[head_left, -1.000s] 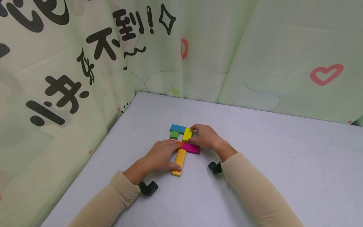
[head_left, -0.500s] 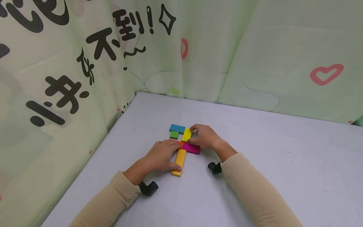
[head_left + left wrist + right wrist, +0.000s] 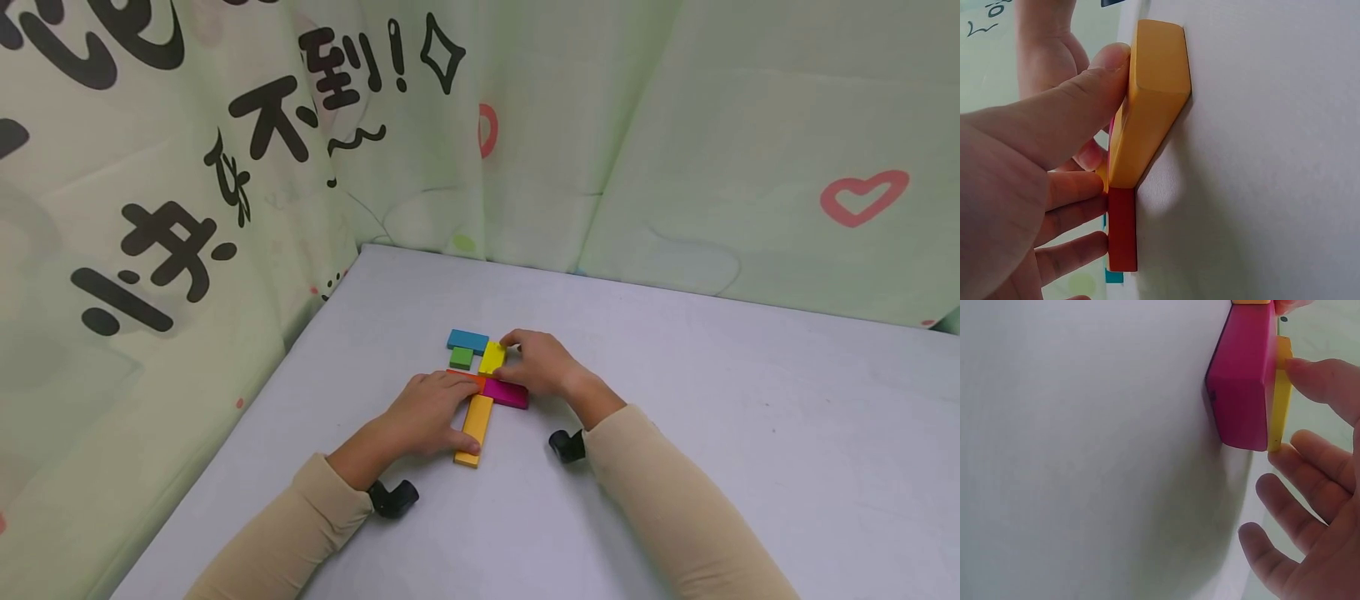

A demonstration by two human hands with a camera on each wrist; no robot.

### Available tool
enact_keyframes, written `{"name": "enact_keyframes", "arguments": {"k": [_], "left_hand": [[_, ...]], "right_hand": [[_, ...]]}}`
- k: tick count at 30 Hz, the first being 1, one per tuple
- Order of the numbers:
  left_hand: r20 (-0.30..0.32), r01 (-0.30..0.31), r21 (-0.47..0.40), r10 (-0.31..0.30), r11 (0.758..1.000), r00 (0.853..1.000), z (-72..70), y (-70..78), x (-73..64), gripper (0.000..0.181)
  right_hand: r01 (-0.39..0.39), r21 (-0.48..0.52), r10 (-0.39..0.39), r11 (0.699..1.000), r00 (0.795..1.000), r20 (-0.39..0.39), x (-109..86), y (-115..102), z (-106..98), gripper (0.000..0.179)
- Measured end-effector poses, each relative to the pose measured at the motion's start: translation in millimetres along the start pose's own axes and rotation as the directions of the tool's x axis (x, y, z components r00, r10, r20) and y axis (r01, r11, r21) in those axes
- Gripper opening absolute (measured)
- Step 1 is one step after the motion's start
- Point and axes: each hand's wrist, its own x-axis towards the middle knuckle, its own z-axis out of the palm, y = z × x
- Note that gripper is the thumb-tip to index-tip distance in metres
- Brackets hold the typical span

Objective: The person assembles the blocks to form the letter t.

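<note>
There are six blocks (image 3: pixel 507 393), two hands (image 3: pixel 429 412), two sleeves (image 3: pixel 675 500), one table (image 3: pixel 810 433)

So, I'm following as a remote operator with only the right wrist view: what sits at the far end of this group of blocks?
Observer: A blue block lies there, as the head view shows.
Operator: Anything right beside it?
Observer: Yes, a green block, close on its near side.
Operator: And what does the left hand have its thumb on?
Observer: In the left wrist view, the thumb touches the orange block.
</note>
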Motion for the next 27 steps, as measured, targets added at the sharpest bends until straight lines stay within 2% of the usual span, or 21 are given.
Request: {"name": "enact_keyframes", "arguments": {"k": [27], "left_hand": [[-0.012, 0.000, 0.004, 0.000, 1.000, 1.000, -0.4, 0.8, -0.7, 0.086]], "right_hand": [[-0.004, 0.012, 0.004, 1.000, 1.000, 0.002, -0.2, -0.6, 1.6, 0.052]]}}
